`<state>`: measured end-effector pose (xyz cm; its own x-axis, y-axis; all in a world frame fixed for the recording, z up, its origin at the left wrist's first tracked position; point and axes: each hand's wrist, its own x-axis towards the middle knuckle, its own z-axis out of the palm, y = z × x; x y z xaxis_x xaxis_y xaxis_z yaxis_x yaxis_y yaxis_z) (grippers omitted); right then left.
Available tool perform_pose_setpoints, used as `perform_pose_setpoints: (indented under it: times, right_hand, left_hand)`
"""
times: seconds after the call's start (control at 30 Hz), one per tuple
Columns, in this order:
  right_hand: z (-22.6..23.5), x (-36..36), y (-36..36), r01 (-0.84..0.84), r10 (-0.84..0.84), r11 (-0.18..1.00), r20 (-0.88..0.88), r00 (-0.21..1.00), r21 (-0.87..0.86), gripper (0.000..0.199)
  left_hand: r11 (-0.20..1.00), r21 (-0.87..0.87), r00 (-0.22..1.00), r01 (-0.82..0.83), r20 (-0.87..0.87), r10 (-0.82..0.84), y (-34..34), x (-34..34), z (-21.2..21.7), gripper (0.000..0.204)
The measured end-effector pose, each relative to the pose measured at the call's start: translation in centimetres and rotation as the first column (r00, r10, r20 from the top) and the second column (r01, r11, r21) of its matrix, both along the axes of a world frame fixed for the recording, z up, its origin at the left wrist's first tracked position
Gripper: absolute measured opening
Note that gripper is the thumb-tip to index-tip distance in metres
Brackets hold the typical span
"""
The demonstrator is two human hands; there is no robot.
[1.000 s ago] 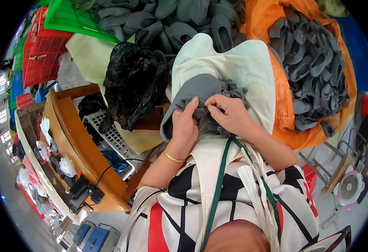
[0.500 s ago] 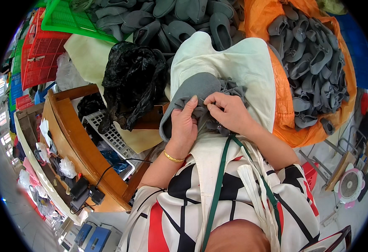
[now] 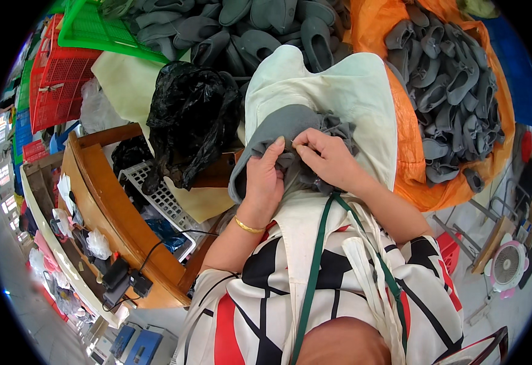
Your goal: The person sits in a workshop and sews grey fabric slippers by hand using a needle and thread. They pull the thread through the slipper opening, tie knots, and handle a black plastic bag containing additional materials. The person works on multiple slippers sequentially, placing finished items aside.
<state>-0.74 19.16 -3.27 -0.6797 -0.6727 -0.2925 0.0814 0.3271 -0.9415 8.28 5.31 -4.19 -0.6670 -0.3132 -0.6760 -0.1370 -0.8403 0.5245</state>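
A soft grey cloth shoe (image 3: 284, 121) rests over my lap on a white apron (image 3: 366, 97). My left hand (image 3: 264, 176) is closed on its near edge, thumb on top and fingers underneath. Thumb and forefinger of my right hand (image 3: 330, 159) pinch a thin needle-like thing (image 3: 293, 143), just right of the left thumb and close against the grey cloth. Bunched grey cloth pieces (image 3: 342, 130) lie beyond the right hand. What the left fingers do beneath the shoe is hidden.
Grey shoes (image 3: 260, 45) are heaped ahead; more fill an orange sack (image 3: 409, 176) at the right. A black plastic bag (image 3: 190, 109) and a wooden drawer unit (image 3: 111, 207) stand left, near a white plastic basket (image 3: 162, 191). A fan (image 3: 507, 266) stands far right.
My right fingertips have shifted slightly left and down, closer to the left thumb. The left hand still grips the shoe, whose far edge looks a little more folded.
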Motion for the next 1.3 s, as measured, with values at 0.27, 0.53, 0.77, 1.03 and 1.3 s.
perform_pose_setpoints:
  times: [0.27, 0.53, 0.77, 1.03, 1.3]
  right_hand:
    - [-0.8, 0.4, 0.2, -0.039, 0.035, 0.999, -0.193, 0.981, -0.017, 0.011]
    - [-1.3, 0.8, -0.1, 0.001, -0.022, 0.998, -0.303, 0.953, -0.067, 0.009]
    - [0.3, 0.0, -1.6, 0.085, -0.085, 0.996, 0.05, 0.995, 0.007, 0.013]
    - [1.7, -3.7, -0.7, 0.072, -0.002, 0.991, -0.522, 0.853, 0.113, 0.009]
    - [2.6, -2.6, -1.9, -0.095, 0.09, 0.995, -0.631, 0.771, 0.025, 0.01]
  left_hand:
    - [1.0, 0.0, 1.0, -0.022, 0.007, 0.022, -0.1, -0.4, 0.0, 0.025]
    - [0.999, 0.006, 0.999, -0.037, 0.023, 0.037, -0.3, -0.4, -0.1, 0.022]
    - [0.996, -0.065, 0.996, 0.055, -0.064, -0.059, 0.2, -0.1, -0.2, 0.023]
    - [0.984, 0.165, 0.99, 0.065, -0.136, -0.043, -0.6, 0.3, 1.7, 0.034]
    - [0.977, 0.093, 0.975, 0.193, -0.126, -0.181, -1.6, 1.1, 0.6, 0.036]
